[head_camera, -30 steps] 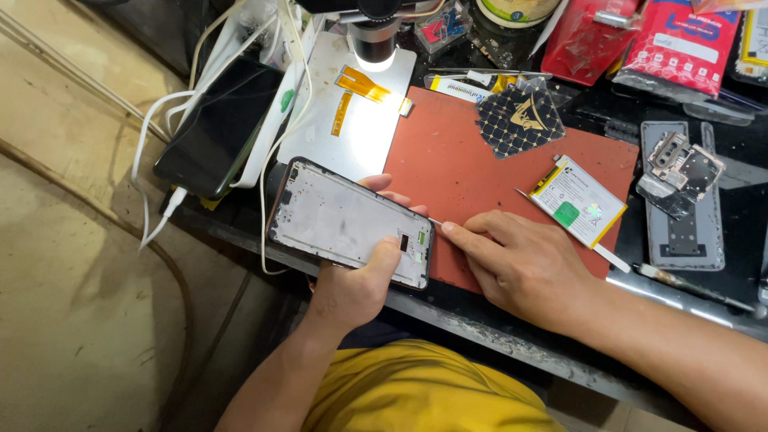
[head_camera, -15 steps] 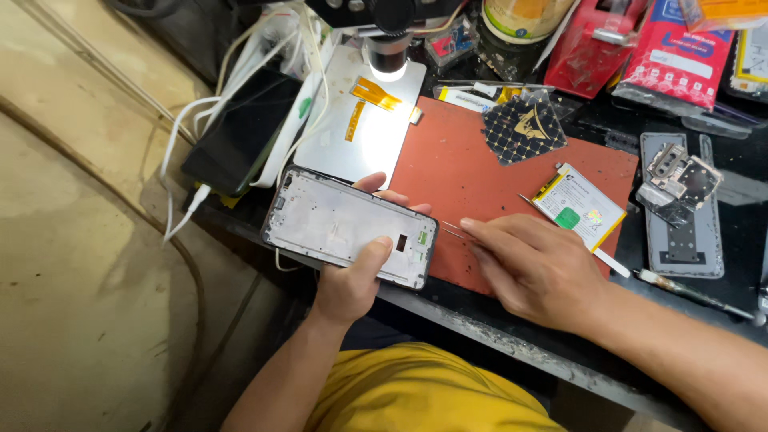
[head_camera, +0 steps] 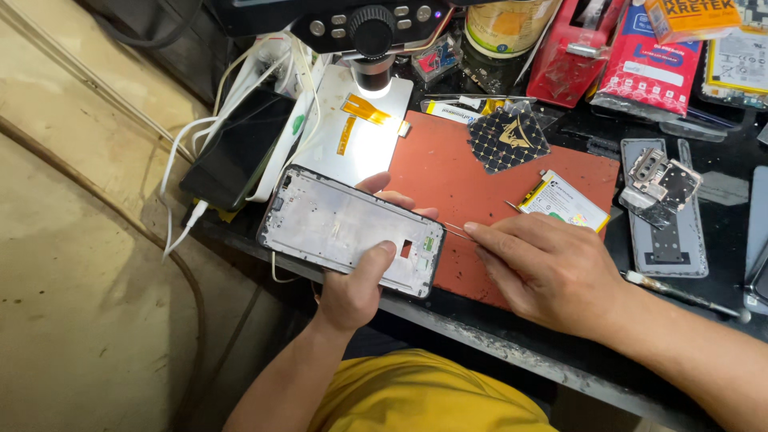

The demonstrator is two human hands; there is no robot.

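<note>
Two hands: both on the job, centre frame.
Frame: phone frame point(head_camera: 352, 232), long axis upper left to lower right.
Left hand point(head_camera: 356, 288): thumb and fingers clamp its right end.
Right hand point(head_camera: 552, 268): fingers pinch tweezers point(head_camera: 458, 230); tips at frame's right edge, pointing left.
Mat: red mat point(head_camera: 472, 176) underneath.

Phone frame point(head_camera: 344, 228): silver-grey inner face up, dark rim, small rectangular cutouts near its right end, lying flat and slightly tilted, at 9 o'clock of the red mat | Tweezers point(head_camera: 458, 230): thin metal, tips pointing to 9 o'clock, touching the frame's right edge at 3 o'clock.
</note>
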